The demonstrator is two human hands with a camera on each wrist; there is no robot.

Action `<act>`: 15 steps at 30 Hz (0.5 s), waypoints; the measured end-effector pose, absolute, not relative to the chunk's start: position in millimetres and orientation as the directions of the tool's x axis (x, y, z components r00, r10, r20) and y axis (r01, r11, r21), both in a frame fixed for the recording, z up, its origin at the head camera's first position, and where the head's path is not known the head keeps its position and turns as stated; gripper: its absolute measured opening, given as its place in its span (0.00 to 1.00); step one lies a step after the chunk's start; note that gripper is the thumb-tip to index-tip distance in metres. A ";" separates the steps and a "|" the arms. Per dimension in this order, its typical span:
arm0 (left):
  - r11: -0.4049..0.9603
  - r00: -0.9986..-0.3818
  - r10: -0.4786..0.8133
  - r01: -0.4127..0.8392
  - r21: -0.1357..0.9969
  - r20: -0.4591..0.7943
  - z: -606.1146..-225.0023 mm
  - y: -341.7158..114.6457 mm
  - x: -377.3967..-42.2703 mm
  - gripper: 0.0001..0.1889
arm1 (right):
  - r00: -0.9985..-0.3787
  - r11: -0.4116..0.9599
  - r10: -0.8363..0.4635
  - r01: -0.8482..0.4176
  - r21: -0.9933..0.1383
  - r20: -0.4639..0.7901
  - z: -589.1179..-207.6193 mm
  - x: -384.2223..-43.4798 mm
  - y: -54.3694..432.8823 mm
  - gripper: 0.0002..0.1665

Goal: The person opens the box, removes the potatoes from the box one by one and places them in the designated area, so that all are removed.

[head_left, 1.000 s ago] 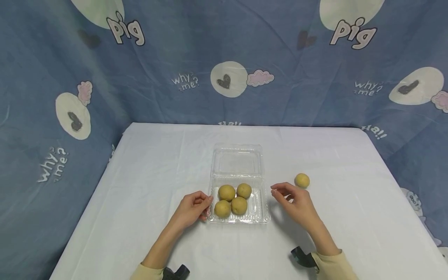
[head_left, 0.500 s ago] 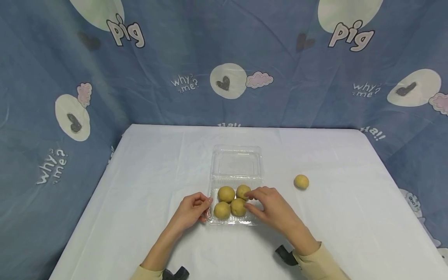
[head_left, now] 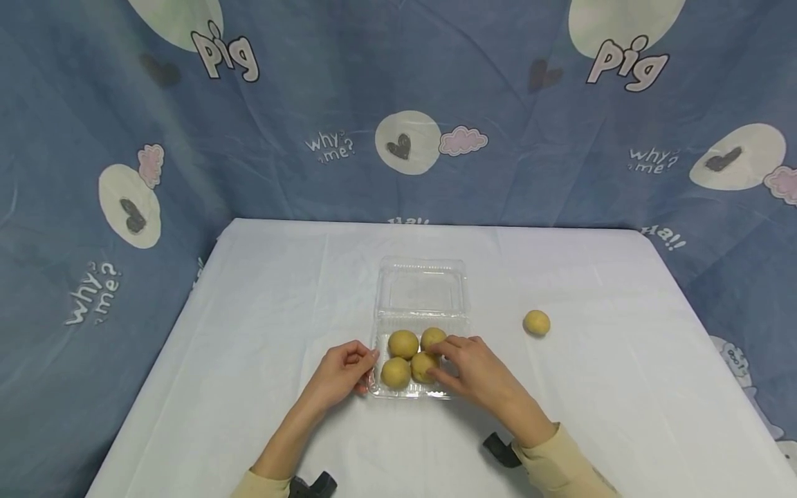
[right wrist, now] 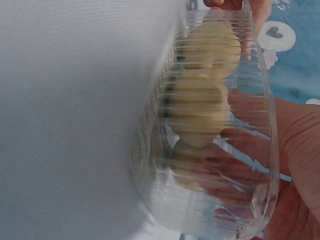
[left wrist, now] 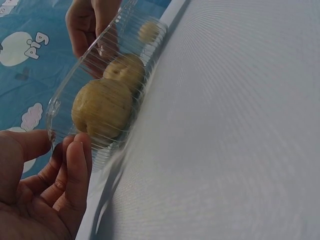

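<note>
A clear plastic clamshell container lies on the white table with its lid folded back. Several yellow potatoes sit in its base, among them a back-left potato and a front-left potato. My left hand pinches the container's left rim between thumb and fingers, as the left wrist view confirms. Reaching over the right side, my right hand has its thumb at the front-right potato and its fingers by the back-right potato. Through the wall, the right wrist view shows these fingers spread beside the potatoes.
One smaller yellow potato lies alone on the table, right of the container. Blue printed cloth hangs behind the table and along its sides. A dark wrist-worn device sits below the right wrist.
My right hand has moved left from beside the container to over its right part, fingers now at the right-hand potatoes. The left hand stays at the rim; the potatoes look unmoved.
</note>
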State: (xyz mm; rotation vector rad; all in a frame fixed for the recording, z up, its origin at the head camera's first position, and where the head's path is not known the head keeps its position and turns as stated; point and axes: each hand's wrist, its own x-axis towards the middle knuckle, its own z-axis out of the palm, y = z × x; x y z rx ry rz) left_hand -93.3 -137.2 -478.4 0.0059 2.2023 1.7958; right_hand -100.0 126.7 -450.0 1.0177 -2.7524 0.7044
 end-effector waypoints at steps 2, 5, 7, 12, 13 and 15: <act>0.218 -0.955 0.191 -0.183 0.959 -0.226 -478.3 -137.0 -93.7 0.13 | -0.765 0.666 -0.585 -0.642 -0.380 0.268 -450.4 -100.7 126.3 0.17; 0.218 -0.955 0.192 -0.184 0.958 -0.227 -478.2 -136.7 -93.6 0.13 | -0.763 0.667 -0.587 -0.645 -0.374 0.270 -451.3 -101.3 125.2 0.17; 0.218 -0.955 0.192 -0.183 0.959 -0.226 -478.4 -136.6 -93.5 0.13 | -0.762 0.665 -0.585 -0.647 -0.375 0.277 -452.5 -101.6 123.7 0.18; 0.217 -0.954 0.194 -0.184 0.959 -0.227 -479.2 -137.1 -93.5 0.13 | -0.766 0.669 -0.566 -0.643 -0.373 0.304 -455.7 -100.6 119.4 0.19; 0.216 -0.954 0.194 -0.186 0.958 -0.229 -479.4 -137.0 -93.5 0.13 | -0.769 0.673 -0.559 -0.640 -0.371 0.311 -456.4 -100.0 118.9 0.19; 0.215 -0.954 0.195 -0.187 0.958 -0.230 -479.6 -136.7 -93.3 0.14 | -0.771 0.678 -0.546 -0.637 -0.368 0.328 -457.7 -99.0 117.9 0.19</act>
